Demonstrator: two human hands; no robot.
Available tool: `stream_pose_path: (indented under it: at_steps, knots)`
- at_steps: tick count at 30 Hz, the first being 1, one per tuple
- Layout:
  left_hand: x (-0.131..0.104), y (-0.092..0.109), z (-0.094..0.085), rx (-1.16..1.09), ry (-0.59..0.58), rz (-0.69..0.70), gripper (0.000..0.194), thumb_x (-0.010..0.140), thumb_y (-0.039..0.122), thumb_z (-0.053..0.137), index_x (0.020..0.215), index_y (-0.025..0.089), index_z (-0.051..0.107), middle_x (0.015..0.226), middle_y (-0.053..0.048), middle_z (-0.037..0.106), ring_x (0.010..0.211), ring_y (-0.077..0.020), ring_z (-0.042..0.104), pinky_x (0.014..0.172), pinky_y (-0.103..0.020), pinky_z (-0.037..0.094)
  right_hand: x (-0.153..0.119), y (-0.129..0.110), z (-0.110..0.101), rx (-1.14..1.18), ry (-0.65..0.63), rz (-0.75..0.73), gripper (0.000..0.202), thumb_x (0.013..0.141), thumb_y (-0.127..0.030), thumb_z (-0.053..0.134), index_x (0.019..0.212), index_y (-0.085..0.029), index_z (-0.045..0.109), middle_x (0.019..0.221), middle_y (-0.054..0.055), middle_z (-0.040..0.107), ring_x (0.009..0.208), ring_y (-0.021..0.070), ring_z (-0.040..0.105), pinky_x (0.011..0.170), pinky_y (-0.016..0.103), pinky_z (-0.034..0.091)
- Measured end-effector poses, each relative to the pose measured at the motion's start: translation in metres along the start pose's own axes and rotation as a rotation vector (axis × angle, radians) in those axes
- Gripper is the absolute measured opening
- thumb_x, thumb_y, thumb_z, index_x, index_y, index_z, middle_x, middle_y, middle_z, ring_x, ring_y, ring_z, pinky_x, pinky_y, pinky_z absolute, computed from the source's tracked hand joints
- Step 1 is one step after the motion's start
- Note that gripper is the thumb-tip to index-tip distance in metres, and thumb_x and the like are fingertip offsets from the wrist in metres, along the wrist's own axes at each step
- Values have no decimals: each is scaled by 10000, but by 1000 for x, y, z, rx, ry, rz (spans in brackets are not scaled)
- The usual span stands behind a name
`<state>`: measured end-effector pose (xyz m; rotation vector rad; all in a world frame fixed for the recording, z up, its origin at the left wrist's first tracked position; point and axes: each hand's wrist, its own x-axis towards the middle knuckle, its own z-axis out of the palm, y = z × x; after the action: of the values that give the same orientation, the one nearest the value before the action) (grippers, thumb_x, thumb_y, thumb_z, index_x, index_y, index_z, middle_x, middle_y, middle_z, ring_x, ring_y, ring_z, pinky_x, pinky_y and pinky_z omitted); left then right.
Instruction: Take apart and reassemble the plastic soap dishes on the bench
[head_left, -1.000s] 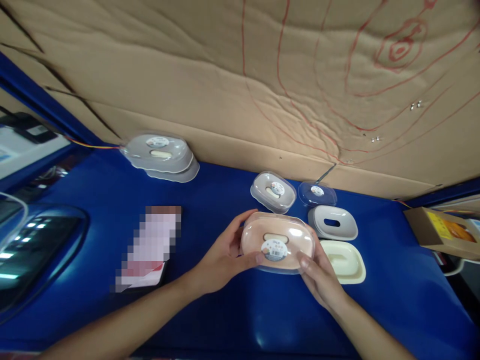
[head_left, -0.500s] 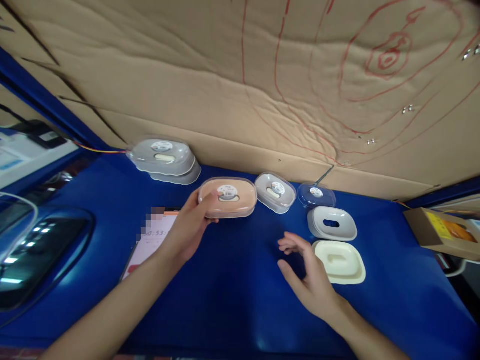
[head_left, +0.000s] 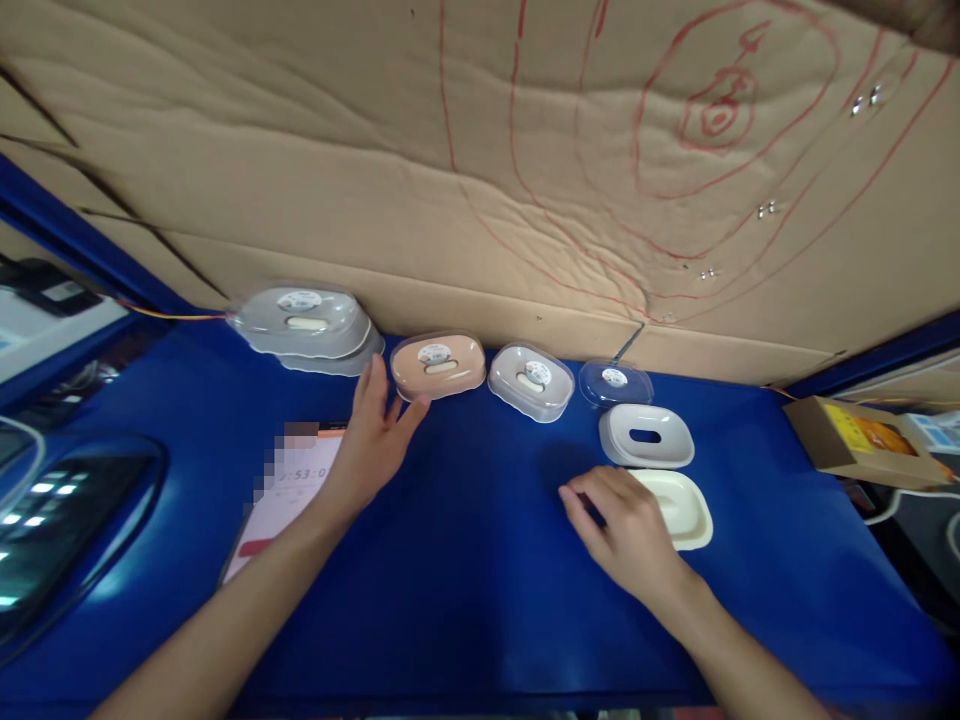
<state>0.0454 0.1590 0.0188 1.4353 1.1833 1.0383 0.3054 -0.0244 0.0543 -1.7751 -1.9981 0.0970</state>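
Note:
A peach oval soap box (head_left: 442, 385) with a clear lid and a round sticker rests at the back of the blue table. My left hand (head_left: 379, 430) is open at its left front edge, thumb and fingers apart, holding nothing. My right hand (head_left: 630, 525) hovers to the right with fingers curled in and the thumb near the index fingertip; nothing shows between them. Partly behind that hand lies a cream oval tray (head_left: 686, 510). Beyond it are a grey slotted insert (head_left: 675, 440) and a clear lid (head_left: 634, 385) with a sticker.
A grey lidded soap box (head_left: 529, 395) stands right of the peach one, and stacked grey boxes (head_left: 300, 335) stand left. A phone (head_left: 289, 510) showing a timer lies beneath my left forearm. Cardboard (head_left: 337, 150) walls the back; a small carton (head_left: 847, 440) sits right.
My left hand has set the peach soap box down at the back, beside the grey one, and let go. My right hand's fingers have curled closer together. The view has shifted slightly.

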Motion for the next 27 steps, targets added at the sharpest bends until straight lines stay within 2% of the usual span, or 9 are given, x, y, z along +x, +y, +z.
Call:
stream_pose_path:
  at_steps: [2,5,8,11,17,20,22,24,27]
  knots:
    - [0,-5,0,29,-44,22,896,972,385,664,1696,328,140,1809,-77,39,1657,-306,131,1311,-494,263,0,8,-5,-212,44,74,403,1101,-365,485,757,-230,646,685,52,681,636,215,642,668,349,422]
    - [-2,-8,1,197,-102,68,924,983,409,644,1709,285,87,1803,-128,19,1664,-323,64,1308,-541,243,-1,17,-7,-386,69,160,435,1105,-424,471,747,-226,619,624,43,660,571,215,629,615,336,357]
    - [-6,-7,1,424,-116,159,914,1002,434,613,1712,244,71,1789,-192,-17,1662,-354,4,1306,-597,190,-4,20,-1,-360,13,170,408,1106,-451,460,806,-232,628,641,28,684,561,211,653,584,324,339]
    - [-10,-6,1,561,-143,223,850,1024,426,566,1708,227,103,1777,-234,-54,1650,-409,40,1286,-655,189,-5,18,6,-292,-63,160,385,1109,-469,446,866,-240,638,700,19,721,581,208,684,579,317,363]
    - [-8,-6,-3,630,-176,207,876,1024,445,568,1712,223,72,1769,-269,-57,1624,-476,131,1248,-682,274,-4,20,4,-298,-61,196,369,1106,-485,447,930,-241,662,742,31,741,603,217,702,584,314,385]
    - [-13,2,-1,642,-153,231,891,1020,449,590,1711,254,63,1776,-237,-79,1630,-479,57,1255,-693,246,-6,25,2,-434,-20,258,399,1088,-525,458,911,-232,663,667,49,713,572,251,694,552,320,341]
    - [-25,11,6,668,-111,308,869,1021,413,594,1708,244,89,1778,-223,-86,1634,-473,-3,1266,-697,212,-7,26,2,-478,-30,310,385,1077,-533,472,943,-230,667,628,45,695,534,260,677,529,320,313]
    - [-43,20,16,677,-116,413,802,1034,360,573,1699,243,140,1781,-211,-12,1648,-431,44,1275,-666,238,-6,23,1,-380,-82,319,346,1082,-508,474,973,-237,660,658,32,703,527,246,670,524,320,328]
    - [-71,25,29,608,-349,444,783,1031,365,595,1687,295,174,1728,-181,280,1593,-362,317,1234,-599,386,-1,14,-4,15,-186,212,272,1109,-427,451,1000,-257,634,852,28,748,699,213,718,633,316,458]
